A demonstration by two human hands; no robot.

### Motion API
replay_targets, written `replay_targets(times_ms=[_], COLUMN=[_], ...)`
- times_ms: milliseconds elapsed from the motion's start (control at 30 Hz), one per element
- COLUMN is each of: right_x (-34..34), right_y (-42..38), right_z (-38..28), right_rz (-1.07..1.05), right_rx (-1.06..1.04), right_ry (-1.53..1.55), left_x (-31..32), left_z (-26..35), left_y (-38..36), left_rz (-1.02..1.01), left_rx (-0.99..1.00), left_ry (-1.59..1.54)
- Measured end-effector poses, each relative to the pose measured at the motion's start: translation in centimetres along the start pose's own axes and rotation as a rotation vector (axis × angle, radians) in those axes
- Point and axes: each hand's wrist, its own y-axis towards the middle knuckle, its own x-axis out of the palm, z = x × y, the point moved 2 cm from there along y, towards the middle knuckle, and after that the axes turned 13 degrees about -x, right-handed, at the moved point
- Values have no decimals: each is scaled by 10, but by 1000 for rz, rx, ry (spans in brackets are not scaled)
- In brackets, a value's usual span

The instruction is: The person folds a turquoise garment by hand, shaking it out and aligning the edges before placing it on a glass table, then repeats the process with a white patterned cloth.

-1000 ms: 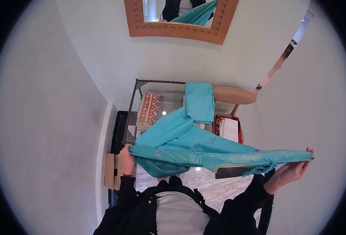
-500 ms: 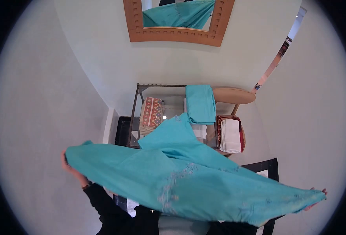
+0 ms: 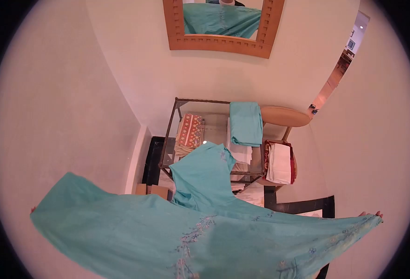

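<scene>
A large turquoise cloth with embroidered flowers [image 3: 135,228] spreads wide in front of me, held up by its two ends. At the far left, only the fingertips of my left hand [image 3: 33,210] show, closed on the cloth's edge. My right hand [image 3: 378,214] grips the opposite corner at the far right; the fabric hides most of it. The middle of the cloth drapes forward over the front of a glass-topped table [image 3: 216,111]. A folded turquoise cloth [image 3: 246,123] lies on the table's right side.
Stacked patterned textiles [image 3: 191,130] show at the table's left. Right of it, a chair [image 3: 285,116] carries folded white cloth [image 3: 278,162]. A wooden-framed mirror [image 3: 221,43] hangs on the wall behind. A cardboard box [image 3: 160,190] is near the table's front left leg.
My left hand has moved outward to the left and lower, and the cloth is stretched wider and hangs lower. My right hand stays at the far right, slightly higher.
</scene>
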Motion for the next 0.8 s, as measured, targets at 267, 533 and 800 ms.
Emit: replay_targets(times_ms=[267,533,800], right_x=[-31,-89,-185], right_y=[-2,0,8], right_z=[17,41,103], right_rz=[4,7,-5], right_rx=[100,153,198], right_ry=[84,123,114], left_x=[-109,-196,-162], left_z=[66,90,70], left_y=[11,20,-15], left_rz=[173,139,-93], left_rx=[233,255,107], left_ry=[148,175,690])
